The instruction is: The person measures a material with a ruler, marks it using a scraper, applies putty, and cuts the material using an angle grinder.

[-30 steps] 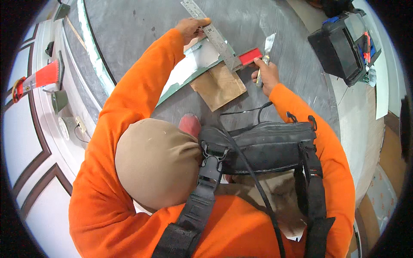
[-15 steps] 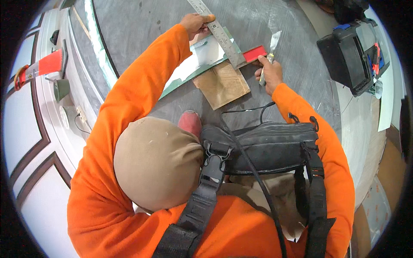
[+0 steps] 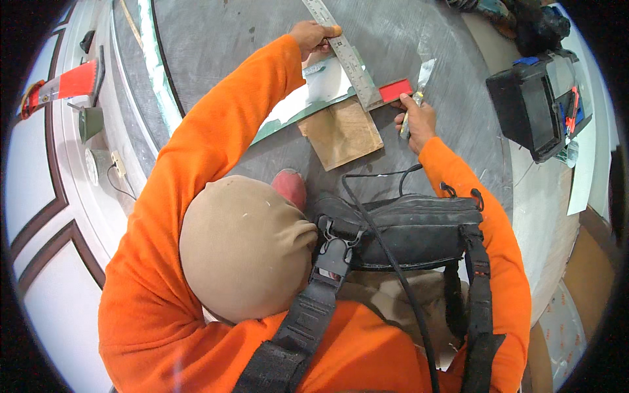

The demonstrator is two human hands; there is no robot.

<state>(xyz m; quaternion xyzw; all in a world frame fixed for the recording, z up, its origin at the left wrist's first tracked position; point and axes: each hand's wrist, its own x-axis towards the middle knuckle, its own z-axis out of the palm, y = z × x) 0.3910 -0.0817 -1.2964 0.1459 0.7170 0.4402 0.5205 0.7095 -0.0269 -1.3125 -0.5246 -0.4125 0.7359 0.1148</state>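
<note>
A try square with a steel ruled blade (image 3: 354, 65) and a red stock (image 3: 396, 90) lies across a green-edged board (image 3: 308, 92) with a white, patchy face. My left hand (image 3: 313, 37) is closed on the blade's far part, thumb on top. My right hand (image 3: 419, 121) holds the red stock's near edge between thumb and fingers. In the same hand is a slim bladed tool (image 3: 426, 73), its pale blade pointing away; its exact kind is unclear. Under the board's near edge sits a brown wooden piece (image 3: 344, 134).
The grey floor (image 3: 236, 26) carries a long white-and-green strip (image 3: 157, 72) at the left. A black open toolbox (image 3: 524, 108) stands at right. At far left are a red-bladed tool (image 3: 75, 82) and a green cup (image 3: 90, 124). A black pouch (image 3: 413, 229) hangs before me.
The view has shifted slightly. The square has slid a little to the right against the wooden piece, with both hands still on it.
</note>
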